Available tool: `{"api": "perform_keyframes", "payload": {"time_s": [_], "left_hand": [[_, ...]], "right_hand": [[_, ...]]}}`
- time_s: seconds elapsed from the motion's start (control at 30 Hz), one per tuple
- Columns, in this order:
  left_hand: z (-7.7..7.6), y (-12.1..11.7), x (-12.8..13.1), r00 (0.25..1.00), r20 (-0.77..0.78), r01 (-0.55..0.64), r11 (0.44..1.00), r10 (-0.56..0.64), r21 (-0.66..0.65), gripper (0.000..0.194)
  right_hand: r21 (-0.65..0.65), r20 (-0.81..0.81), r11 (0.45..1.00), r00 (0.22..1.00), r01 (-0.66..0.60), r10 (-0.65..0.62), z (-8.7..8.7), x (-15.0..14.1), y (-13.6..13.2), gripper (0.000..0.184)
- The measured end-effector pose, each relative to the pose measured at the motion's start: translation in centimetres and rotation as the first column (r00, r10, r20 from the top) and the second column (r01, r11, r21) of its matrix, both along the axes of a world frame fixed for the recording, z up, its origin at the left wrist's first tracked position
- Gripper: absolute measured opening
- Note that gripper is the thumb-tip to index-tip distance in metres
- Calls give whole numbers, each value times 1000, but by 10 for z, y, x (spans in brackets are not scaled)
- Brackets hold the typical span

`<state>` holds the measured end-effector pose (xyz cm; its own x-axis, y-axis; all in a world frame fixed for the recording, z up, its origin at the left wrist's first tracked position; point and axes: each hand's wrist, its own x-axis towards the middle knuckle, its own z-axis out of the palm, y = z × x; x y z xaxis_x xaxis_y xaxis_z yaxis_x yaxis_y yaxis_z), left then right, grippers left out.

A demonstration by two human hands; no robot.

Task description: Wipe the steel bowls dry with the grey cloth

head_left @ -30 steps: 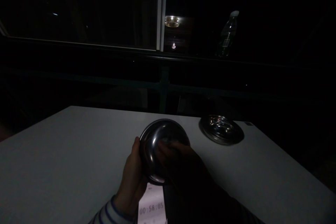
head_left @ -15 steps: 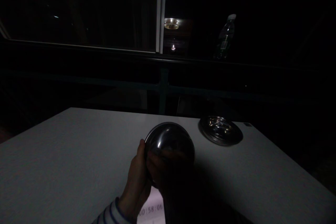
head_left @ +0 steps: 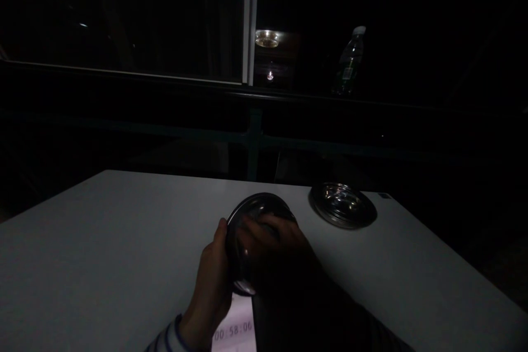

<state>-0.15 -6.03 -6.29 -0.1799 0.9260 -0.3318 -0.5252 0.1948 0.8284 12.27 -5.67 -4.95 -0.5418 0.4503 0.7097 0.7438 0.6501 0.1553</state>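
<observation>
Left grip (head_left: 212, 274) holds bowl (head_left: 259, 207) by left rim.

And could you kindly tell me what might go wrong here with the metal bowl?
The smooth metal bowl could slip from the left hand, whose grip is at its side, and perhaps strike the lit phone visible just below it. Also, the right hand is so deep in shadow that a poor hold might go unnoticed.

On the table (head_left: 124, 242), a dish (head_left: 343, 206) lies right of the bowl (head_left: 260, 205).
</observation>
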Motion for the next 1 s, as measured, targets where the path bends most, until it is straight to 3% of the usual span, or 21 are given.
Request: {"api": "perform_keyframes", "payload": {"time_s": [0.1, 0.2, 0.3, 0.37, 0.5, 0.63, 0.83, 1.0], "left_hand": [[3, 2, -3, 998, 34, -48, 997, 50, -54, 40], [5, 4, -5, 995, 65, -71, 995, 75, -64, 38], [6, 4, -5, 985, 142, -91, 995, 94, -26, 34], [6, 5, -4, 978, 169, -115, 992, 122, -48, 34], [6, 6, -4, 958, 238, -157, 987, 161, -35, 34], [8, 6, -6, 922, 346, -190, 982, 174, 10, 29], [6, 5, -6, 912, 377, -181, 983, 159, 23, 26], [5, 0, -1, 944, 291, -158, 987, 157, -19, 34]], "right_hand": [[-87, -34, 996, 999, -2, -1, 12, 18, 8, 38], [-130, -215, 991, 975, 26, -54, 30, 47, 14, 39], [-109, -308, 990, 944, 92, -122, 42, 63, 10, 31], [-46, -245, 995, 965, 85, -94, 44, 61, 4, 28], [86, -26, 996, 999, 37, -35, 35, 42, -2, 28], [148, 20, 987, 997, 68, -72, 23, 30, 1, 30], [87, 40, 992, 995, 87, -91, 11, 27, -1, 35], [72, 51, 997, 998, 18, -22, -4, 16, -5, 37]]}}
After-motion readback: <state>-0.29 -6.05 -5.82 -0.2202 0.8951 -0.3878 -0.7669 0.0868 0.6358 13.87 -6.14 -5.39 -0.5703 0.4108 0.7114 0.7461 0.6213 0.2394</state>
